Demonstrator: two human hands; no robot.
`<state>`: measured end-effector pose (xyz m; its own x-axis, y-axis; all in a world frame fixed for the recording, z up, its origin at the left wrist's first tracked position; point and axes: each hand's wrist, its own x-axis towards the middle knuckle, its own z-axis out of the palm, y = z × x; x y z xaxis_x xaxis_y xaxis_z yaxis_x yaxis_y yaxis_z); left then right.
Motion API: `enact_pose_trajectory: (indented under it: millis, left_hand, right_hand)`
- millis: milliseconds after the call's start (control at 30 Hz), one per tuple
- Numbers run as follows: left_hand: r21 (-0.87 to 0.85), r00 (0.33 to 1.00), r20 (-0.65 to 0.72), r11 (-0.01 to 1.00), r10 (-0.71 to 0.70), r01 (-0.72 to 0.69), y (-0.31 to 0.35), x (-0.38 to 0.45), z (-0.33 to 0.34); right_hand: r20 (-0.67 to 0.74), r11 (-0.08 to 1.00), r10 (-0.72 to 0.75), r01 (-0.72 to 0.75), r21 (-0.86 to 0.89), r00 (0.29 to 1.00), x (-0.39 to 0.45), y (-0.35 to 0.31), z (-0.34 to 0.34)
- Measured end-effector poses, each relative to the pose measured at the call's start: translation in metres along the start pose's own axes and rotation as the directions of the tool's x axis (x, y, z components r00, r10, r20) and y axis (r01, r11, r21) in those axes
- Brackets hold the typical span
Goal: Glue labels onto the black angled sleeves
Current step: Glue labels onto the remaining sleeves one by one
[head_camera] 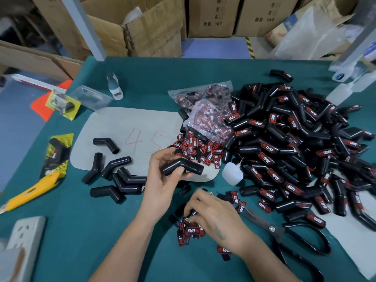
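Left hand (162,176) grips a bare black angled sleeve (182,166) above the tabletop (85,226) middle, flat side up, apparently ready for a label. Right hand (215,218) curls over loose labels (191,231) near the front edge, seemingly picking one.

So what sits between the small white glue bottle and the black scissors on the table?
In the head view, loose red-and-black labels lie on the green table between the glue bottle and the scissors.

Both forearms bare, no sleeves visible. Right hand (213,216): small ring (210,193) on finger, faint mark on back, maybe tattoo.
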<state>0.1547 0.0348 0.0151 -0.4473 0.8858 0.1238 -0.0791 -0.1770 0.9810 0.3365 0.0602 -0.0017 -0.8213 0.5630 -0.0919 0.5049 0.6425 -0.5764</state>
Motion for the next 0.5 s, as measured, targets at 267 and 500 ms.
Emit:
enact_pose_trajectory:
  millis: [267, 500]
  left_hand:
    - [-0.022, 1.0, -0.016, 1.0, -0.013, 0.012, -0.002, 0.002, -0.001]
    - [0.0, 1.0, -0.023, 1.0, -0.009, 0.009, -0.003, 0.0, -0.002]
  right_hand:
    - [0.079, 0.933, 0.078, -0.101, 0.345, 0.994, -0.004, 0.015, -0.014]
    - [0.007, 0.951, 0.164, -0.16, 0.264, 0.986, -0.004, 0.017, -0.017]
